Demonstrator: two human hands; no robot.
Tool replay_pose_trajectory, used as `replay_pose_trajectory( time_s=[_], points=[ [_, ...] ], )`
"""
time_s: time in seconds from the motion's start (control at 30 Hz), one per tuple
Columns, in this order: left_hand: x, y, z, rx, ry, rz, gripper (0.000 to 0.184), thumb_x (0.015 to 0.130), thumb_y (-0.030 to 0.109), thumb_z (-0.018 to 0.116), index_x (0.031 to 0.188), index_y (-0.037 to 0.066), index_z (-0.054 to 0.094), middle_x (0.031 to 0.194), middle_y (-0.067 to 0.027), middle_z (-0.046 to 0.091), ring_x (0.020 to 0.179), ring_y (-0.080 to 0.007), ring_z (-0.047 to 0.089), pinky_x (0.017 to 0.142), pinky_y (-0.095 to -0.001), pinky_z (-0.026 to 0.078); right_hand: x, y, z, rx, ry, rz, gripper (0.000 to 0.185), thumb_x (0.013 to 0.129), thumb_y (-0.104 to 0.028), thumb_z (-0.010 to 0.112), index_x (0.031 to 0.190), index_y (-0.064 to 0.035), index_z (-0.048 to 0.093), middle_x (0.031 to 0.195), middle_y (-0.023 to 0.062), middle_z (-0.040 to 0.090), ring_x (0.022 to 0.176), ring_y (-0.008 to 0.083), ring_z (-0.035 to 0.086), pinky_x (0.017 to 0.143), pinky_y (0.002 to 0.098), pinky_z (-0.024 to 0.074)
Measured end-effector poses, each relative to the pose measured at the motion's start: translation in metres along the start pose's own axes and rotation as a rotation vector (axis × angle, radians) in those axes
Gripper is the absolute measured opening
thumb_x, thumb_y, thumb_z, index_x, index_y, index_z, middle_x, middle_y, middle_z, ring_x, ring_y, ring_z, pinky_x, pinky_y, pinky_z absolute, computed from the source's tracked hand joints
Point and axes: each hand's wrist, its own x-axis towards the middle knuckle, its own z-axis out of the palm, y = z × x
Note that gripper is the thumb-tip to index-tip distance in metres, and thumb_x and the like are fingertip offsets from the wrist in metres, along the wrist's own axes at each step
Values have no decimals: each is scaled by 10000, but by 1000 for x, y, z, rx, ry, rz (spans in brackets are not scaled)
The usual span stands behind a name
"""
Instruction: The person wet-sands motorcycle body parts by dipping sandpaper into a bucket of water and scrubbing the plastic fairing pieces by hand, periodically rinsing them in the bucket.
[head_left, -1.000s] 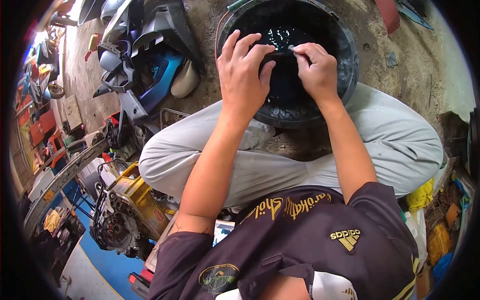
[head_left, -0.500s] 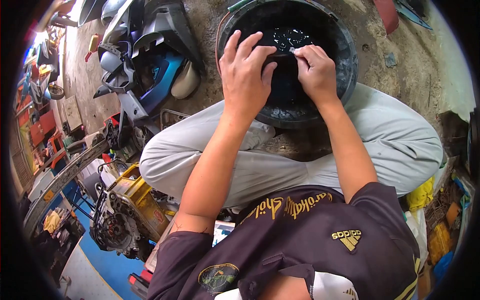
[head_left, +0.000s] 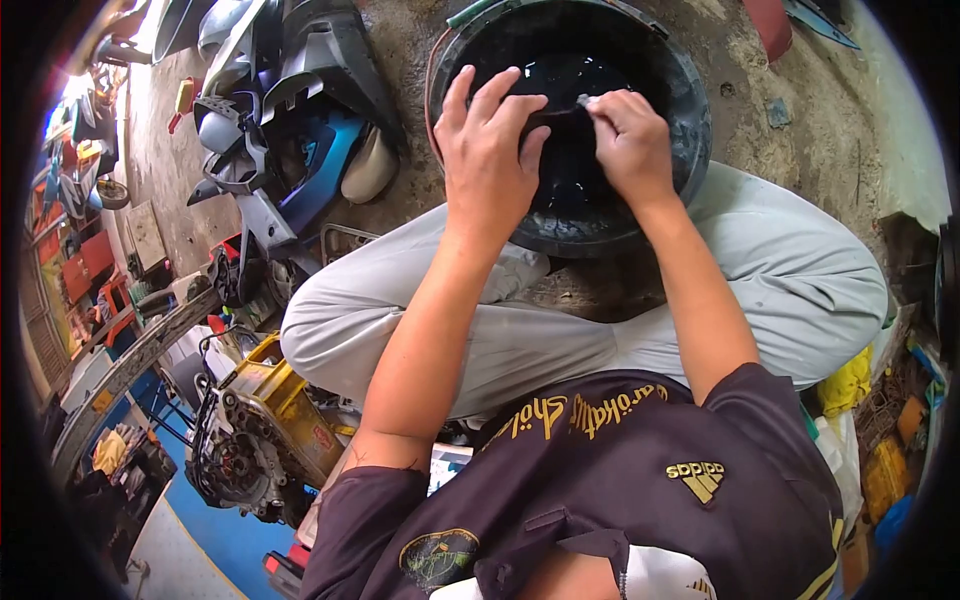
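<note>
A round black tub (head_left: 690,110) stands in front of my crossed legs, with dark liquid (head_left: 570,195) in it that catches bright glints. Over its left part is my left hand (head_left: 490,140), fingers spread and curved, thumb apart from the index finger. Whether a dark thing lies between them cannot be made out against the black. My right hand (head_left: 635,145) hovers over the tub's right part, thumb and fingertips pinched on a small grey piece (head_left: 584,101). A faint thin line runs from that piece toward my left fingertips.
Motorcycle body panels (head_left: 320,160) lie on the concrete floor to the left. An engine block (head_left: 240,455) sits beside a yellow crate (head_left: 290,400) at lower left. A thin hose (head_left: 436,75) follows the tub's left rim. A yellow bag (head_left: 845,385) lies past my right knee.
Both hands stay almost in place over the tub. The glints on the liquid have shifted and spread, and the view has moved slightly.
</note>
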Motion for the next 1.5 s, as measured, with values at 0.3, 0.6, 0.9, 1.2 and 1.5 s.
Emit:
replay_pose_trajectory(
  time_s=[0.3, 0.6, 0.9, 1.2, 1.5],
  points=[
    [-4, 6, -5, -2, -19, 10, 331, 814, 69, 814, 1130, 134, 738, 1428, -90, 632, 1422, -426, 447, 1168, -524, 348, -1, 10, -6, -143, -23, 24, 115, 831, 66, 696, 922, -2, 685, 894, 160, 704, 843, 354, 695, 756, 400, 559],
    [-65, 30, -21, 8, -151, -215, 240, 862, 50, 773, 1085, 139, 764, 1533, -155, 561, 1511, -478, 352, 1188, -548, 304, -25, -29, -44, 54, -37, 288, 62, 883, 50, 665, 926, 9, 649, 907, 170, 695, 844, 374, 701, 758, 414, 559],
    [-63, 24, 3, -16, -199, -118, 443, 843, 169, 829, 1260, 171, 681, 1507, -90, 557, 1486, -419, 383, 1168, -565, 310, -37, -15, -42, -92, -257, 103, 156, 830, 76, 665, 963, -4, 645, 953, 155, 690, 921, 369, 650, 797, 447, 533],
    [-57, 18, 9, -141, -103, -127, 542, 826, 82, 786, 1341, 161, 634, 1410, -77, 600, 1410, -394, 451, 1125, -515, 363, -29, -16, -31, -104, -309, 147, 124, 840, 63, 665, 940, -4, 634, 925, 164, 673, 907, 377, 649, 796, 460, 535],
    [-54, 13, 11, -216, -19, -111, 488, 851, -35, 663, 1327, 48, 597, 1338, -131, 648, 1347, -397, 519, 1155, -487, 394, -28, -13, -32, -36, -249, 255, 166, 808, 70, 623, 954, -4, 647, 947, 162, 674, 932, 376, 639, 810, 475, 534]
  ],
)
